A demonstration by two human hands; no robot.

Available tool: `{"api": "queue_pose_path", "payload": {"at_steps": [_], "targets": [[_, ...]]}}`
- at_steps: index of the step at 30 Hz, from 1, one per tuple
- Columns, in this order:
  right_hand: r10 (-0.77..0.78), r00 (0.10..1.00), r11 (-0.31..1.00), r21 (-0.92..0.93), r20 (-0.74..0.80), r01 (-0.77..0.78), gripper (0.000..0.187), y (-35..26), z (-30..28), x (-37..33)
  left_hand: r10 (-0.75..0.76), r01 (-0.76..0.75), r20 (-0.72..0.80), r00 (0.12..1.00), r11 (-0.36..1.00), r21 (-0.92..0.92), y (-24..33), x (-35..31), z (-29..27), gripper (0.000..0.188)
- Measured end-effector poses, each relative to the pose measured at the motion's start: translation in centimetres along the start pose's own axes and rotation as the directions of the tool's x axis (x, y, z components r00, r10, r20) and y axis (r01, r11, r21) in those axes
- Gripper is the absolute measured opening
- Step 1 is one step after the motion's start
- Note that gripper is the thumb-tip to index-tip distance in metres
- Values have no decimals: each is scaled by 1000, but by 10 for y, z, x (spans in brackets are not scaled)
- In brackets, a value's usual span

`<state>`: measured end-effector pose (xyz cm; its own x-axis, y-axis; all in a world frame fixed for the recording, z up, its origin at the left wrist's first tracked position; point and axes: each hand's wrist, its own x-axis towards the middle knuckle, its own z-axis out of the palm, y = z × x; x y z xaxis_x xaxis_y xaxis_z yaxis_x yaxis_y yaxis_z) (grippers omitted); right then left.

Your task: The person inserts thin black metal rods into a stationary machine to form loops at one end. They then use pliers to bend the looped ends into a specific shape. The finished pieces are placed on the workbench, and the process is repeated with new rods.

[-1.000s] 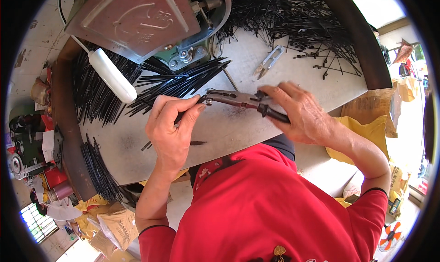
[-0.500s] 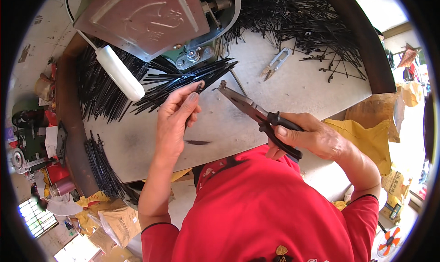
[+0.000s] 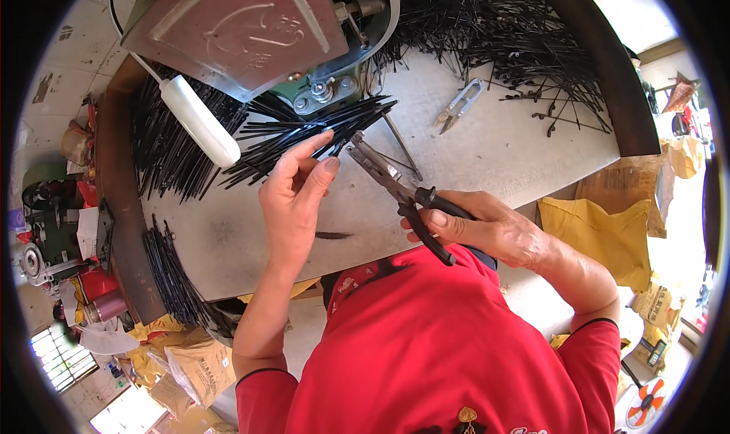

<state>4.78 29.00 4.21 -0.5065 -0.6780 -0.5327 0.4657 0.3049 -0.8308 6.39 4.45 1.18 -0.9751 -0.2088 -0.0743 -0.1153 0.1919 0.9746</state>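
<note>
My right hand (image 3: 487,225) grips the black handles of a pair of metal pliers (image 3: 386,177). Their jaws point up and left toward the machine. Just left of the jaw tips is my left hand (image 3: 293,198), its thumb and index finger parted with a gap between them. I make out nothing held there. Behind both hands, a loose bundle of thin black rods (image 3: 281,141) lies under the machine head (image 3: 243,35), which has a reddish-brown cover. A thin metal bar (image 3: 403,147) slants across the worktop beside the pliers.
The pale worktop (image 3: 525,149) has a raised dark rim. Thread snips (image 3: 460,106) lie to the right, near a large heap of thin black pieces (image 3: 502,39) at the back. Another black bundle (image 3: 171,270) hangs at the left edge. A white lamp (image 3: 199,122) hangs over the rods.
The pliers have shifted left, closer to my left hand. My left thumb and index finger, pinched on a small dark piece before, are now apart.
</note>
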Motion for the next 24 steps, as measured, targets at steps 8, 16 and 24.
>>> {"api": "queue_pose_path", "payload": {"at_steps": [8,16,24], "targets": [[36,997,992,-119,-68,-44,55,-2,0,0,459,-396,-38,888,804,444,-1,3,-2,15],[47,998,994,-93,-28,-49,53,-2,0,3,649,-538,26,761,607,585,-1,6,1,19],[-44,998,997,-60,-46,41,65,7,2,8,571,-485,27,820,671,561,2,4,1,19]]}}
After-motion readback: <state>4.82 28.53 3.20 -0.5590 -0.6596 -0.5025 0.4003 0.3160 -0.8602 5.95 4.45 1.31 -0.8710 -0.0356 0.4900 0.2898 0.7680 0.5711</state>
